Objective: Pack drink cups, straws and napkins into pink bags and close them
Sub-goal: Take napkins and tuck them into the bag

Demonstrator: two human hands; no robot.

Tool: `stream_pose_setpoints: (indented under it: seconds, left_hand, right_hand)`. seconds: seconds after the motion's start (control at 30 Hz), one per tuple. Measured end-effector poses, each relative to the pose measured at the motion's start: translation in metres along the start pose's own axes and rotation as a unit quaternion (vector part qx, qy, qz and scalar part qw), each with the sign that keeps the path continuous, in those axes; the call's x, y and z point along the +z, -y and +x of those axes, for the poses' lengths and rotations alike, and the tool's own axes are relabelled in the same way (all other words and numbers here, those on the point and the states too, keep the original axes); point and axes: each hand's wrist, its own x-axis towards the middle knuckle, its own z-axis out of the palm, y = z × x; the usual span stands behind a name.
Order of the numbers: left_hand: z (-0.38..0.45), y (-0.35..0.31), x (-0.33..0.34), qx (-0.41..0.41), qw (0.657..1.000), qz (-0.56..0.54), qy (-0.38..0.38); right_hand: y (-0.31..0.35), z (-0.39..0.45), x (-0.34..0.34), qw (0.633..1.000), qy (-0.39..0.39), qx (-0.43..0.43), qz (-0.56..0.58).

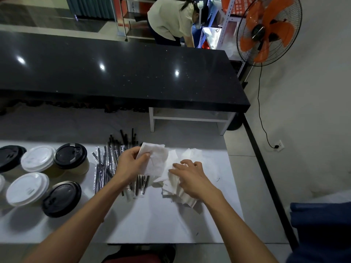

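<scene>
While the left hand [133,164] pinches one napkin [155,160] above the straws [110,168] and the right hand [191,177] rests loose-fingered on the napkin pile [176,190], packing looks barely begun: lidded cups [70,158] wait unpacked, no pink bag visible.

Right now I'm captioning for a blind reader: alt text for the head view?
The left hand holds up a napkin while the right hand rests on the napkin pile; straws and lidded cups lie left on the white table.
</scene>
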Motion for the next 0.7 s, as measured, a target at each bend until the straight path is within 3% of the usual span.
stream_pose_setpoints:
  seconds: [0.33, 0.7]
  left_hand:
    - [-0.003, 0.006, -0.005, -0.008, 1.0, 0.009, -0.008]
    - [0.014, -0.008, 0.008, 0.023, 0.999, 0.014, 0.044]
  right_hand:
    - [-0.015, -0.003, -0.004, 0.996, -0.089, -0.001, -0.024]
    - [-0.032, -0.026, -0.069, 0.959, -0.274, 0.035, 0.063]
